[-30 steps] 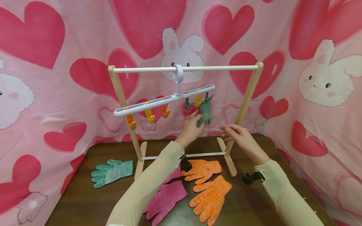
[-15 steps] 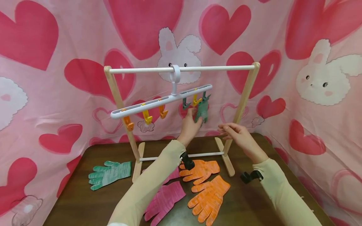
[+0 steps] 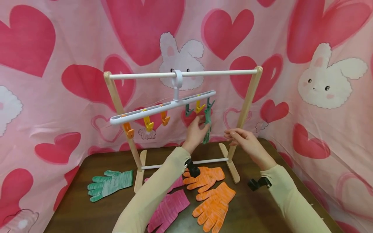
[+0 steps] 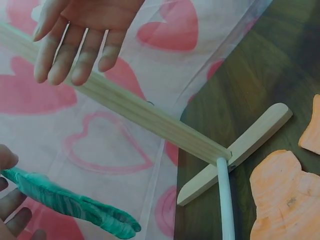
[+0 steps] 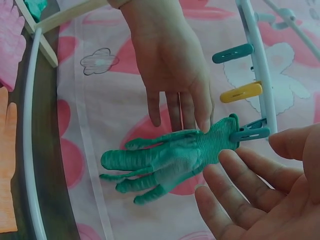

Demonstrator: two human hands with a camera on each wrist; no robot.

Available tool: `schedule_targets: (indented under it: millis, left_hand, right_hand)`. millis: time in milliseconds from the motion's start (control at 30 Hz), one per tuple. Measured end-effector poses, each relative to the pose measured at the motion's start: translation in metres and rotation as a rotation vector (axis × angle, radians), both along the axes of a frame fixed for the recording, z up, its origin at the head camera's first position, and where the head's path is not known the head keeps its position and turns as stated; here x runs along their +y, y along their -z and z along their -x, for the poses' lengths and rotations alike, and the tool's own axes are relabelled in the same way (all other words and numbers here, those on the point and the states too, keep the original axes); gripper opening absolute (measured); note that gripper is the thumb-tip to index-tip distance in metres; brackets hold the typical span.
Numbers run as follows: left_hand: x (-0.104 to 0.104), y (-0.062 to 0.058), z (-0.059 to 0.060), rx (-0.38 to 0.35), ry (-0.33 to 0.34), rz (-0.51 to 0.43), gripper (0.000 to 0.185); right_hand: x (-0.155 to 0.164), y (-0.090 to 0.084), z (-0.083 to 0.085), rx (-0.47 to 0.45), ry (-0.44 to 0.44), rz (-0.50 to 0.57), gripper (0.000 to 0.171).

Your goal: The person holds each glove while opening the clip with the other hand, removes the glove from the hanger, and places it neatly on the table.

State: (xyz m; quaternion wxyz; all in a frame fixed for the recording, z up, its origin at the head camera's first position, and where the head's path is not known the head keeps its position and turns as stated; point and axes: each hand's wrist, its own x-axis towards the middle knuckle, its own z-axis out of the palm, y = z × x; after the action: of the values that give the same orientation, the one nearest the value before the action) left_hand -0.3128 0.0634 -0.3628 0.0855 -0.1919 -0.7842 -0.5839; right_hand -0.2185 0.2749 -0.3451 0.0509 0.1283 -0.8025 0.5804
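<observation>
A wooden drying rack with a white crossbar [image 3: 186, 74] stands on a dark table [image 3: 256, 210], carrying a white clip hanger [image 3: 163, 107]. A green knitted glove [image 5: 170, 160] hangs from its end clip. The left hand [image 3: 196, 132] touches it with straight fingers; the right hand [image 3: 243, 139] hovers nearby, relaxed.

All around me hangs a pink cloth wall [image 3: 52, 97] with big red hearts [image 3: 227, 32] and white bunnies [image 3: 329, 81] on it. It wraps the back and both sides. The cloth has soft folds and wrinkles. In front of me is a dark brown wooden table [image 3: 262, 207], and the cloth comes down to its edges. The light is bright and even, with no strong shadows. The table top shines a little where the light falls on it
</observation>
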Motion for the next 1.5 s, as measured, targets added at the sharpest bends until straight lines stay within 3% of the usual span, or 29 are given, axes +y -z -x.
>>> schedule_targets:
  millis: [233, 433, 767, 1033, 1200, 1500]
  left_hand:
    - [0.004, -0.001, -0.006, 0.006, 0.032, -0.017, 0.045]
    - [0.005, 0.001, -0.01, -0.001, 0.05, 0.036, 0.046]
    - [0.007, 0.004, -0.021, 0.041, 0.061, 0.079, 0.031]
    - [0.01, 0.005, -0.039, 0.061, 0.109, 0.059, 0.047]
    - [0.015, 0.004, -0.05, 0.086, 0.163, 0.031, 0.014]
    - [0.018, 0.0, -0.066, 0.099, 0.256, -0.025, 0.011]
  right_hand:
    - [0.001, -0.002, -0.003, 0.011, -0.015, 0.023, 0.041]
    - [0.0, -0.004, -0.004, 0.008, -0.002, 0.053, 0.043]
    - [-0.016, -0.023, -0.001, 0.184, 0.22, -0.09, 0.045]
    - [-0.028, -0.039, 0.009, 0.147, 0.147, -0.084, 0.052]
    - [-0.029, -0.044, 0.011, 0.088, 0.135, -0.057, 0.057]
    - [-0.025, -0.049, 0.012, 0.023, 0.082, 0.123, 0.049]
